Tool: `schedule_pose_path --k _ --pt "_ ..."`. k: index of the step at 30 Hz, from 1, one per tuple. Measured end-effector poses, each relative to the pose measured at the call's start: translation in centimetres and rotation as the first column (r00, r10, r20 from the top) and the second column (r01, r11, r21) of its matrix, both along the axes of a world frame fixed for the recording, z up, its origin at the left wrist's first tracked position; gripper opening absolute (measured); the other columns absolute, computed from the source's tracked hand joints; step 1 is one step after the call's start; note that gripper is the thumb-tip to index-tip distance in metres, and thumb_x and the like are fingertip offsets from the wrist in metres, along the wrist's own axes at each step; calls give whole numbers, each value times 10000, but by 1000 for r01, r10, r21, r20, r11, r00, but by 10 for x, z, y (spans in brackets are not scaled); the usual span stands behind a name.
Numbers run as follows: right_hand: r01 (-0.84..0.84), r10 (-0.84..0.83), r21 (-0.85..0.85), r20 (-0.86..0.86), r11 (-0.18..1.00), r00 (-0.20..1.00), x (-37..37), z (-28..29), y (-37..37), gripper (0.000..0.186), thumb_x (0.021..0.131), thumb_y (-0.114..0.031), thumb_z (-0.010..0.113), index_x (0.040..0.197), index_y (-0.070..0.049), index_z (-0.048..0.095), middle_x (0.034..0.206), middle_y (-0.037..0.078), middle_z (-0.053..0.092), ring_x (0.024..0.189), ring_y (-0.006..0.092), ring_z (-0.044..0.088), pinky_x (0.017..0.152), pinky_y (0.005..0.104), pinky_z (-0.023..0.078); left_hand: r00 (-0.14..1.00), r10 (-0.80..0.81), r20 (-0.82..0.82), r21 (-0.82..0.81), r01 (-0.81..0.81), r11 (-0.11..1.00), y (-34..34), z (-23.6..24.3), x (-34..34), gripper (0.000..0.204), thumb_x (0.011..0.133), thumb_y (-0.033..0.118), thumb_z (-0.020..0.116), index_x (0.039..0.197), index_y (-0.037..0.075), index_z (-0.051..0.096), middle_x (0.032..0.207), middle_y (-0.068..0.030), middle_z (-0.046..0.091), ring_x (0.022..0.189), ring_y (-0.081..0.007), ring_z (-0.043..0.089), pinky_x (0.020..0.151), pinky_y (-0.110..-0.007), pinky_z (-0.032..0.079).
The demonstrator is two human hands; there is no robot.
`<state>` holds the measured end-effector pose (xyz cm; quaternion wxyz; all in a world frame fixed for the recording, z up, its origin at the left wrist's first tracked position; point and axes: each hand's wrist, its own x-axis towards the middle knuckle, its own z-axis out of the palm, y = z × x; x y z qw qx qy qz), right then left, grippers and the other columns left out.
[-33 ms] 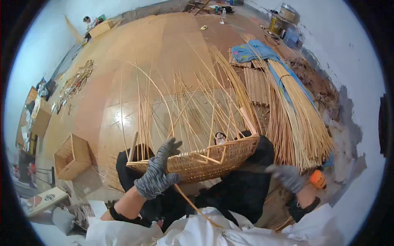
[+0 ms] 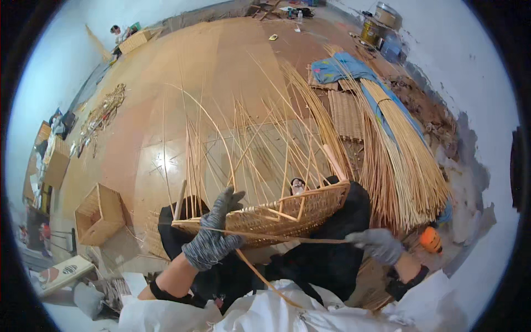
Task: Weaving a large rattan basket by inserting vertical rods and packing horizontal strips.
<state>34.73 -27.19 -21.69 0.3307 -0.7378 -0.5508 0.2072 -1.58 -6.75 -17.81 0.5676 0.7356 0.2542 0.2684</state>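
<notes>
As the woven piece (image 2: 318, 216) lies across the person's lap: its upright stakes (image 2: 333, 160) rise and fan out beyond the rim.
Left hand (image 2: 207, 247): gloved, at the piece's left end, fingers reaching up by the rim, thumb lower; some contact is hidden, so I cannot tell how firmly they clasp.
Right hand (image 2: 381, 246): gloved, out past the piece's right end, fingertips pinched on the end of a strand.
Strand (image 2: 293, 239): nearly straight between the 2 hands, passing in front of the woven wall.
Loose cane (image 2: 263, 276): slants from beside the left hand down over the lap.
Good handling: I'd judge even tension best, the left hand bracing the wall, the right pulling smoothly, so that nothing kinks or skews; the loose cane is best kept clear.
</notes>
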Motion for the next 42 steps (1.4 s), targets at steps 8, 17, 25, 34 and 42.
schedule_pose_path --k 8,17,25,34,42 --pt "-9 -17 -163 -154 987 988 12 -20 -57 171 793 -98 571 942 -54 643 766 80 633 683 167 583 628 274 474 993 49 -111 39 -45 998 2 6 2 917 677 300 673 1358 33 120 1258 -188 404 1087 -260 443 940 -357 331" --pt "386 -624 -508 -472 770 622 70 -72 -206 176 783 -125 576 912 -24 641 740 50 625 658 135 566 584 257 453 986 42 -164 27 -38 999 4 13 7 947 666 368 684 1349 15 131 1240 -203 411 1072 -268 452 932 -359 340" --pt "17 -48 -391 -68 920 997 18 -38 -144 183 736 -124 609 909 -86 655 755 82 629 657 191 597 619 283 477 975 -34 -221 64 49 997 15 13 6 917 658 365 692 1336 17 181 1236 -203 417 1092 -260 453 931 -360 342" --pt "-462 461 41 36 886 887 -88 -17 115 298 770 -182 584 1042 -60 578 959 146 600 886 273 580 784 343 461 978 -38 -204 3 39 999 13 12 11 866 629 232 660 1339 18 213 1275 -152 415 1026 -196 483 871 -323 378" --pt "225 -167 -467 163 855 972 -21 13 -82 585 675 -228 678 1163 -3 447 1123 188 499 1074 333 451 920 379 366 983 167 75 -9 -167 986 5 8 -4 1020 636 438 696 1366 28 114 1382 -145 245 1119 -194 369 907 -309 324"
